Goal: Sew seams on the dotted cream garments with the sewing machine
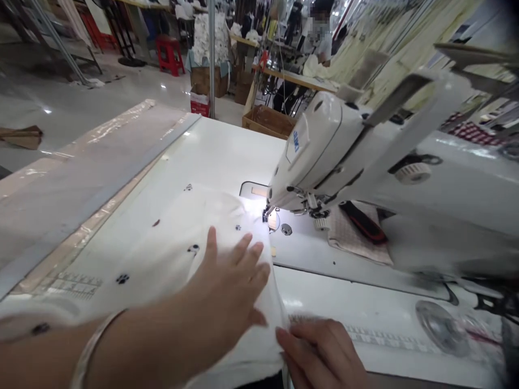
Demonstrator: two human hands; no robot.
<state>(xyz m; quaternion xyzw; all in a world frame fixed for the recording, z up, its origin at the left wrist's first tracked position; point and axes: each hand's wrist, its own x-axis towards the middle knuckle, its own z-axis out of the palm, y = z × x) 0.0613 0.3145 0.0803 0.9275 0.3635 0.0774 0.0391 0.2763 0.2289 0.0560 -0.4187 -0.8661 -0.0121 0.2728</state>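
Observation:
White fabric (162, 243) printed with small dark paw marks lies across the sewing table, its right edge running up to the lit presser foot (265, 213) of a white sewing machine (320, 140). My left hand (227, 286) lies flat on this fabric just in front of the foot, fingers spread and pointing at it. Lower down, my right hand (324, 351) pinches the fabric's right edge near the table's front, thumb and fingertips pressed together. The needle itself is too small to make out.
A dark tool with a red-edged handle (365, 222) rests on a checked cloth (344, 237) under the machine arm. A clear round dish (441, 327) sits at the right. Beyond the table are a metal pole (211, 59), a red stool (170, 54) and a person (320, 38).

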